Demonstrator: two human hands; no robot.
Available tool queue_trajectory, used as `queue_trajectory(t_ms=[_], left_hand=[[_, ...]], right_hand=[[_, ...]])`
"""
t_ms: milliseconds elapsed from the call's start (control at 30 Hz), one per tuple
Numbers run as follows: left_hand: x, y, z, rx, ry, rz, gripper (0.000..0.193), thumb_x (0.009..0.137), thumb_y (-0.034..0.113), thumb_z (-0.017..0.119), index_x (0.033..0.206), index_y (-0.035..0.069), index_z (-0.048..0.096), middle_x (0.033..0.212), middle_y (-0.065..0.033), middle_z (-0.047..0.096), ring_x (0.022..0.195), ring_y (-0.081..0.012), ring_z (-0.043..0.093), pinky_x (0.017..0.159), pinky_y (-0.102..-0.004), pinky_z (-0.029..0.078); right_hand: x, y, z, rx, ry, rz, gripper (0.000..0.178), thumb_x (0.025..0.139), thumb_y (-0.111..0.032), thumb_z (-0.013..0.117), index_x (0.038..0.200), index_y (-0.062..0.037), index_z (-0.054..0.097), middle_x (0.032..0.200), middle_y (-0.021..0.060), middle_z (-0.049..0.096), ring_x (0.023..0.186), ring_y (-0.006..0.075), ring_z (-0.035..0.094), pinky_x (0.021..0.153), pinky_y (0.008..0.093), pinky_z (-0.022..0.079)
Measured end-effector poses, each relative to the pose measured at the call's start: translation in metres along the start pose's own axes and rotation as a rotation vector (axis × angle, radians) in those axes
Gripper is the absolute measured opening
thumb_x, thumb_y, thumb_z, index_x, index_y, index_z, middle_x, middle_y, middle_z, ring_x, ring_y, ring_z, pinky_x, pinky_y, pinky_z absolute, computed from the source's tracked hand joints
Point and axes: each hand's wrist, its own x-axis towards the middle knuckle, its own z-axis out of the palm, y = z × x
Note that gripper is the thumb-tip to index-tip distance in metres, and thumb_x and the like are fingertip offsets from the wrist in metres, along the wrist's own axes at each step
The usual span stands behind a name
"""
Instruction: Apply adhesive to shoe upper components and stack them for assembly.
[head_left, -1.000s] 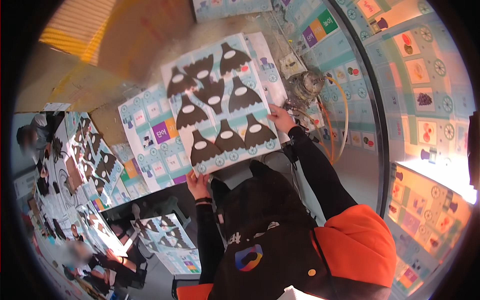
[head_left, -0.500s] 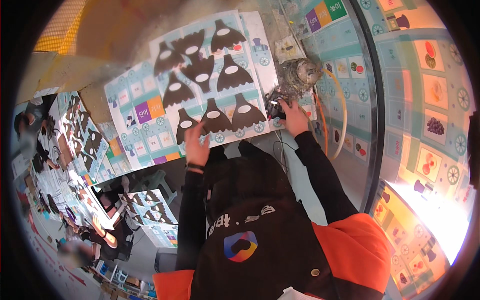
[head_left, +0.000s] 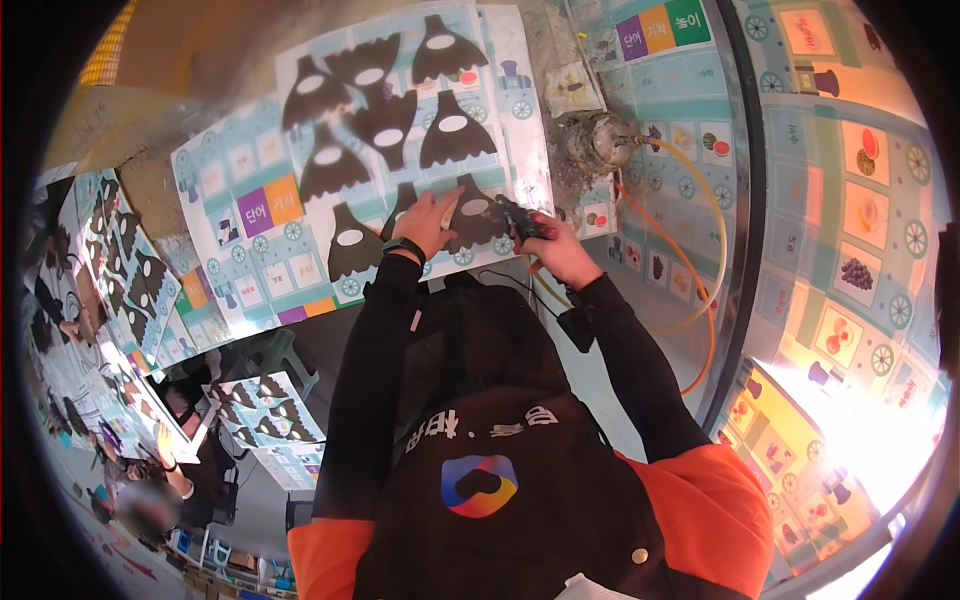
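Several dark brown, dress-shaped flat pieces with scalloped hems and white ovals lie in rows on a printed sheet (head_left: 270, 265). My left hand (head_left: 425, 225) rests flat with its fingers stretched out, across one front-row piece (head_left: 400, 205) and at the edge of its right-hand neighbour (head_left: 475, 212). The fingers hide part of both. In my right hand (head_left: 562, 255) is a black gun-shaped tool, probably a spray gun (head_left: 520, 218), gripped just over the neighbour's right side. Its front end points left, toward my left hand.
Right of the sheets stands a crusted metal pot (head_left: 607, 140), with a yellow hose (head_left: 715, 200) and an orange hose (head_left: 706, 330) curving nearby. A dark metal frame bar (head_left: 745, 150) runs along the right. At far left, a co-worker's arm (head_left: 168, 445) reaches over another table.
My right hand has lifted the gun-shaped tool from beside the pot and brought it left over the pieces. My left hand has moved right and up along the front row.
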Motion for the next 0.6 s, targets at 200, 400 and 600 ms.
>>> queue_trajectory(t_ms=[200, 400, 600], left_hand=[[-0.002, -0.005, 0.005, -0.027, 0.009, 0.000, 0.088, 0.074, 0.018, 0.083, 0.149, 0.034, 0.039, 0.111, -0.0149, 0.053, 0.105, -0.0362, 0.061, 0.086, -0.0465, 0.052], [0.000, -0.005, 0.008, -0.043, 0.020, -0.006, 0.088, 0.074, 0.017, 0.083, 0.148, 0.035, 0.039, 0.113, -0.0155, 0.053, 0.107, -0.0371, 0.061, 0.088, -0.0467, 0.052], [-0.002, -0.007, 0.007, -0.048, 0.023, -0.002, 0.090, 0.073, 0.017, 0.083, 0.149, 0.035, 0.039, 0.114, -0.0161, 0.053, 0.108, -0.0377, 0.060, 0.090, -0.0469, 0.052]], right_hand=[[0.020, 0.001, 0.025, -0.134, 0.112, 0.026, 0.037, 0.081, -0.013, 0.062, 0.116, -0.0032, 0.063, 0.074, 0.0064, 0.064, 0.062, 0.0140, 0.061, 0.051, 0.0309, 0.051], [0.026, 0.009, 0.029, -0.145, 0.128, -0.070, 0.036, 0.082, -0.013, 0.061, 0.116, -0.0007, 0.064, 0.070, 0.0066, 0.064, 0.053, 0.0149, 0.059, 0.049, 0.0298, 0.046], [0.010, -0.005, 0.019, -0.212, 0.059, 0.068, 0.034, 0.082, -0.011, 0.060, 0.114, 0.0001, 0.065, 0.069, 0.0072, 0.064, 0.061, 0.0147, 0.062, 0.055, 0.0307, 0.048]])
